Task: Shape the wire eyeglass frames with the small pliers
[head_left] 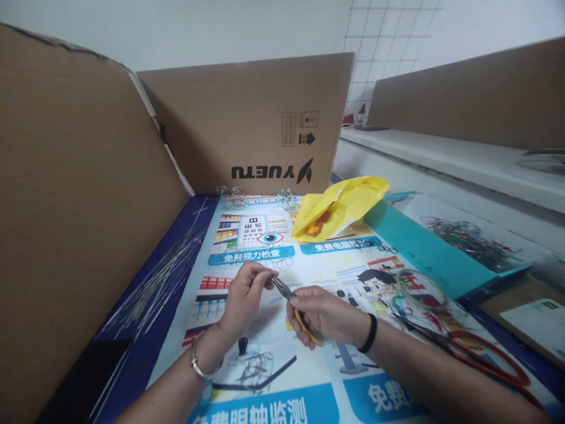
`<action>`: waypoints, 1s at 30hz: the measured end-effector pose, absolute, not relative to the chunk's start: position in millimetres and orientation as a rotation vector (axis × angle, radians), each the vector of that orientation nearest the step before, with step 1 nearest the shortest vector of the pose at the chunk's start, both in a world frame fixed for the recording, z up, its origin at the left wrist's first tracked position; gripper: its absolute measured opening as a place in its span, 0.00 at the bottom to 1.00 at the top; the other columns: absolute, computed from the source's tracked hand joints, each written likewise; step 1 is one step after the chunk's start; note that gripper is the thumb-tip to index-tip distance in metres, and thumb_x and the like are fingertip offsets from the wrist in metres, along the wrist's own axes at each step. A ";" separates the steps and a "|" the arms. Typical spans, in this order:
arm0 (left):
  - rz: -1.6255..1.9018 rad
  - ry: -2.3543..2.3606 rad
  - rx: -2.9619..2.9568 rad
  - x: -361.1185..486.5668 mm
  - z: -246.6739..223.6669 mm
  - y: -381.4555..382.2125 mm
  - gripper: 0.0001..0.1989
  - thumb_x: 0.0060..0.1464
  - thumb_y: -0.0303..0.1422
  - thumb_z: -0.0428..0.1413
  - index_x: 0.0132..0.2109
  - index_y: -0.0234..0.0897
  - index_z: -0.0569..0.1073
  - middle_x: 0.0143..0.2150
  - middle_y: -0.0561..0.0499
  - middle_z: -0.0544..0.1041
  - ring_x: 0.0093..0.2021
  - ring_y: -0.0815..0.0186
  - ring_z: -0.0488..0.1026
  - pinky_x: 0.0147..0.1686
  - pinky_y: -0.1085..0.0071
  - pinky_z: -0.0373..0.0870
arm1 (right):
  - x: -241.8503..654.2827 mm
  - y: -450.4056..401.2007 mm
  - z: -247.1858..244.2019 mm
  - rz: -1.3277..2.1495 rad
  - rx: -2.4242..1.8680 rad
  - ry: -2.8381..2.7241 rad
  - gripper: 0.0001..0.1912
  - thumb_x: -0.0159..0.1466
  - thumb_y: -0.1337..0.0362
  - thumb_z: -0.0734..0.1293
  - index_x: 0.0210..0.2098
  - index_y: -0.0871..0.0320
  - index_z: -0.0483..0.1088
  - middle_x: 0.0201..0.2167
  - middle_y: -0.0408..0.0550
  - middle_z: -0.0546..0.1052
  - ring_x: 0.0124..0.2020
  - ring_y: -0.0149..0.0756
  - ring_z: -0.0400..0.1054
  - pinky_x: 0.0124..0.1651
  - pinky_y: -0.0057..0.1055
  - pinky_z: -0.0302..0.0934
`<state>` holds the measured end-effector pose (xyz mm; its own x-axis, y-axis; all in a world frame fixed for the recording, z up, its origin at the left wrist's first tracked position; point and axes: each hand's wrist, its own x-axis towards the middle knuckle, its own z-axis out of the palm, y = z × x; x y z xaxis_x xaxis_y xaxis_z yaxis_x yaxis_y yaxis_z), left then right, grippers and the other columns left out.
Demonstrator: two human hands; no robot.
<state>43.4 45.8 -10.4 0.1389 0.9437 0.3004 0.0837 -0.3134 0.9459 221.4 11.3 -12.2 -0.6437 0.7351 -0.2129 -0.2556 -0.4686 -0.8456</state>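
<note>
Pliers (285, 288) with yellow handles are gripped in my right hand (324, 315), which wears a black band at the wrist. Their jaws point up and left, meeting the fingertips of my left hand (247, 294). My left thumb and fingers are pinched together at the jaw tips; whatever they pinch is too small to make out. A silver bangle circles my left wrist. Below the hands, a small heap of bent wire pieces (256, 370) lies on the printed sheet (265, 330).
Long straight wires (163, 282) lie at the left. A yellow bag (342, 206) rests toward the back. Red-handled scissors (485, 359) and a wire coil (421, 288) lie at the right, near a teal box (419, 253) holding tangled wire. Cardboard panels (247, 118) stand behind and left.
</note>
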 end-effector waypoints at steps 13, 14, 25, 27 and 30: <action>1.308 1.023 1.641 42.5 -10.3 45.2 0.07 0.57 0.32 0.50 0.37 0.36 0.71 0.32 0.51 0.75 0.30 0.70 0.72 0.33 0.71 0.70 | 220.1 10.3 -13.6 2.090 -0.803 -1.108 0.16 0.57 0.52 0.65 0.28 0.61 0.64 0.18 0.39 0.68 0.12 0.23 0.60 0.13 0.20 0.51; 1.310 1.024 1.649 42.3 -10.1 45.1 0.06 0.57 0.32 0.50 0.37 0.36 0.71 0.31 0.51 0.74 0.30 0.70 0.72 0.34 0.71 0.70 | 219.5 9.9 -13.6 2.084 -0.816 -1.111 0.17 0.57 0.52 0.65 0.28 0.61 0.64 0.18 0.38 0.68 0.12 0.23 0.59 0.13 0.20 0.51; 1.226 1.019 1.693 36.8 -7.0 48.4 0.05 0.56 0.32 0.51 0.34 0.36 0.68 0.27 0.53 0.74 0.27 0.70 0.73 0.30 0.72 0.70 | 223.5 11.1 -1.1 1.765 -1.113 -1.525 0.17 0.57 0.51 0.62 0.26 0.60 0.62 0.14 0.36 0.64 0.12 0.22 0.56 0.13 0.19 0.49; 1.190 1.000 1.656 35.8 -5.6 49.3 0.05 0.56 0.32 0.51 0.34 0.36 0.67 0.27 0.53 0.75 0.26 0.70 0.73 0.29 0.72 0.70 | 226.5 11.6 1.6 1.701 -1.147 -1.616 0.16 0.58 0.52 0.61 0.27 0.59 0.62 0.14 0.36 0.64 0.13 0.22 0.56 0.14 0.20 0.50; 1.125 0.961 1.577 35.6 -2.1 50.7 0.04 0.55 0.32 0.51 0.33 0.37 0.64 0.27 0.54 0.75 0.24 0.71 0.72 0.27 0.73 0.69 | 230.6 12.3 2.0 1.571 -1.205 -1.778 0.16 0.60 0.53 0.60 0.25 0.59 0.61 0.13 0.36 0.63 0.13 0.22 0.55 0.16 0.19 0.50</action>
